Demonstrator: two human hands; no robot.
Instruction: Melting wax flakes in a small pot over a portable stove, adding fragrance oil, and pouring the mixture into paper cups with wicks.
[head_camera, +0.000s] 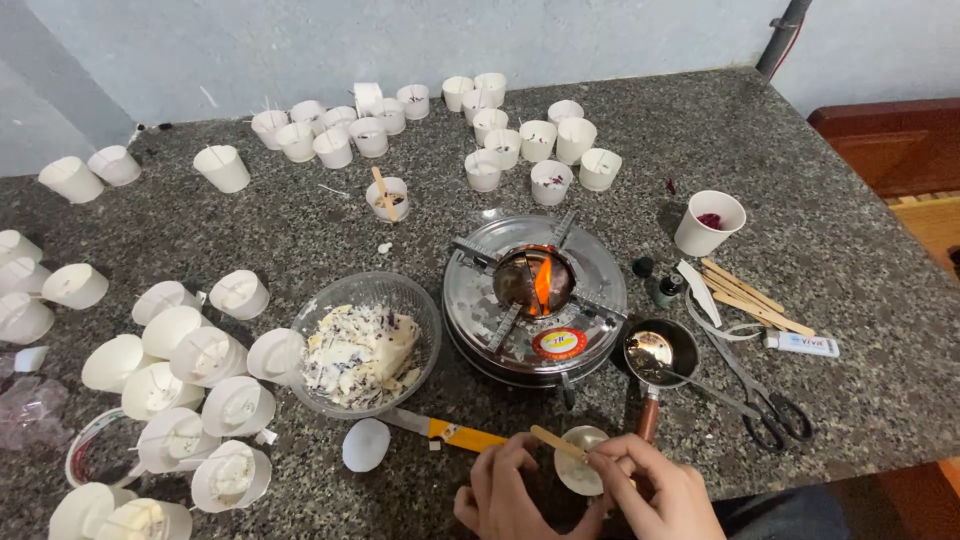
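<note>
Left hand (505, 495): at near table edge, fingers curled around small white cup (580, 460), grip closed on its side
Right hand (655, 490): grip pinching thin wooden stick (556, 442), laid across cup rim
Small white cup: on granite table (850, 300), between both hands, just in front of stove
Stove (535, 300): round metal burner, orange flame lit at centre
Melting ladle (660, 350): wooden handle, just right of stove, near right hand
Glass bowl (367, 343): left of stove, holding white wax chunks with purple flecks
Scissors (765, 405): right of ladle
Orange cutter (445, 431): lying flat, in front of bowl
Paper cups (190, 370): many tipped over at left, more upright at back
</note>
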